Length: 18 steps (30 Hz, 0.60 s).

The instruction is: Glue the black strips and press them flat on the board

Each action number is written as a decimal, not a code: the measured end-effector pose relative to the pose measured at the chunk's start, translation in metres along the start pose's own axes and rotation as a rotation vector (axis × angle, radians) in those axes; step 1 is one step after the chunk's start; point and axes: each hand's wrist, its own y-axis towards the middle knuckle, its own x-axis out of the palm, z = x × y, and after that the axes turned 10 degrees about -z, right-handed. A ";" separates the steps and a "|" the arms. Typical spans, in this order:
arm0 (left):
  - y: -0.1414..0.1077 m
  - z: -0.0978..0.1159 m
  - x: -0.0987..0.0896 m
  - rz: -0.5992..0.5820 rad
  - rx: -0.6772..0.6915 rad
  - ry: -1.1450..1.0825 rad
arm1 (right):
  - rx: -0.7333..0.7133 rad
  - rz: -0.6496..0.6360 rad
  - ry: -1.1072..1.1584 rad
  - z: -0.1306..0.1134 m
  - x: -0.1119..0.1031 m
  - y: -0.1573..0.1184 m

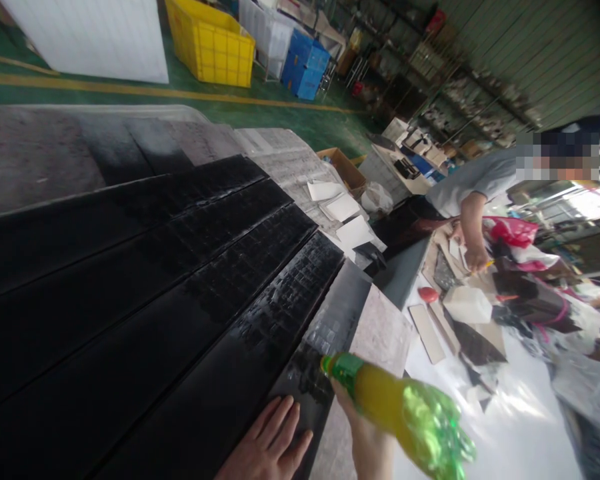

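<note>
In my right hand (363, 427) is a green plastic bottle (380, 393) holding yellow liquid. It is tilted, with its green neck end pointing left over the nearest black strip (325, 333). The base of the bottle looks crumpled. My left hand (270, 443) rests on that strip with its fingers stretched out, just left of the bottle. Several long black strips (180, 280) lie side by side on the table. Wet, shiny patches in a grid-like pattern show towards their far ends.
Beyond the strips lie white pieces (343, 207) on a grey board (280, 150). At right, a co-worker (473, 180) bends over a white-covered table (495, 400) with a white container (467, 305) and scraps. A yellow crate (213, 47) and blue bins (305, 63) stand on the green floor.
</note>
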 end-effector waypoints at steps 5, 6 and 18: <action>0.001 0.000 -0.006 -0.007 0.008 -0.035 | -0.177 0.228 -0.241 -0.024 0.020 0.078; 0.001 -0.001 -0.008 -0.018 0.007 -0.034 | -0.204 0.251 -0.237 -0.028 0.022 0.093; -0.001 0.006 -0.025 -0.261 -0.069 -0.113 | -0.083 0.064 -0.117 -0.051 0.006 0.003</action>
